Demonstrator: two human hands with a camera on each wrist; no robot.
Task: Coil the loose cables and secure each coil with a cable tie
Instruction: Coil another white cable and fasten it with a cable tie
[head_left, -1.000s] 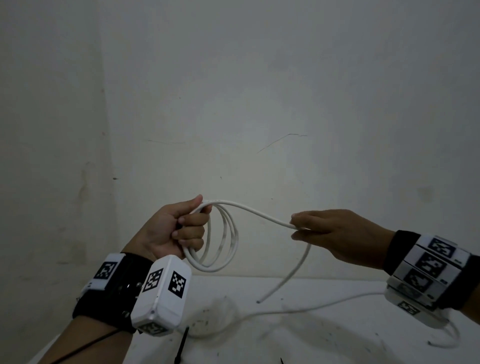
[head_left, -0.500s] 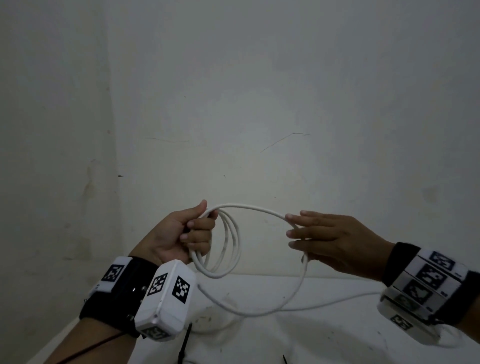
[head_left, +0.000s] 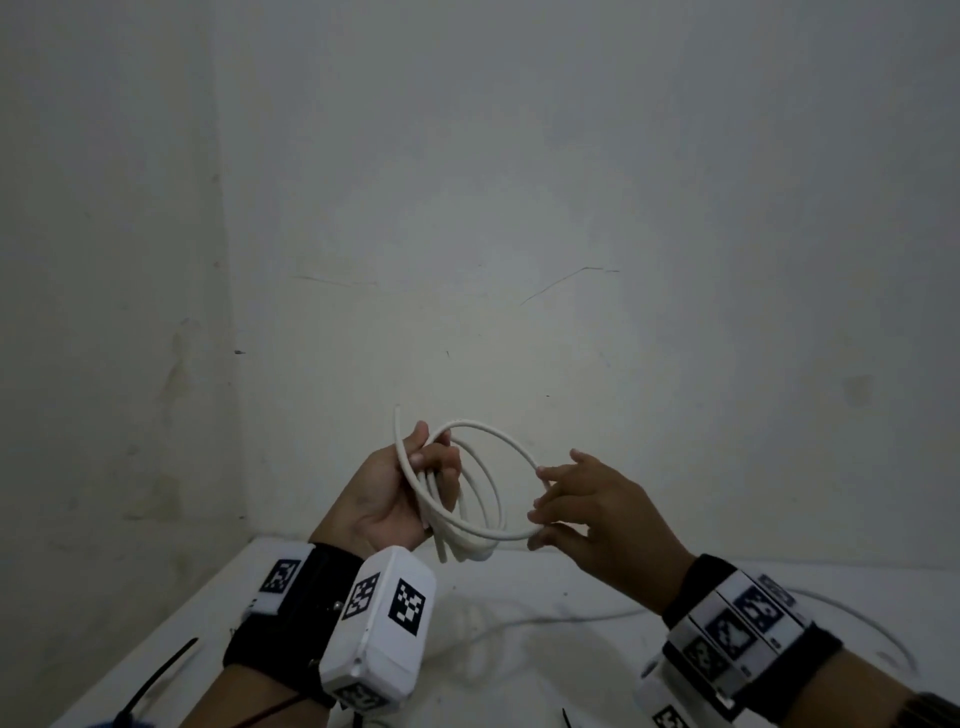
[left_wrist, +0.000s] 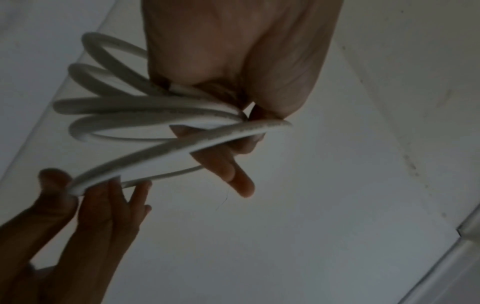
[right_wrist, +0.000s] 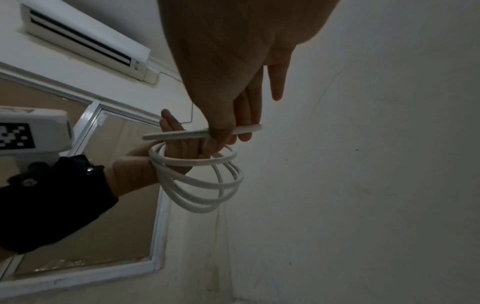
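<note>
The white cable is wound into a coil of several loops and held up in the air above the white table, in front of the pale wall. The left hand has its fingers and thumb curled round one side of the coil, clamping the loops together where they bunch, and a short cable end sticks up past its thumb. From the left wrist view the same bundle fans out from that hand into separate loops. The right hand is at the opposite side of the coil, with its thumb and fingers pinching the outermost loop while the remaining fingers stay fairly straight. In the right wrist view that hand pinches a straight run of the cable just above the hanging loops. On the table below the coil lies another loose white cable, trailing toward the right. A black cable tie lies near the table's left edge, well apart from the coil. An air conditioner hangs on the wall above a window.
</note>
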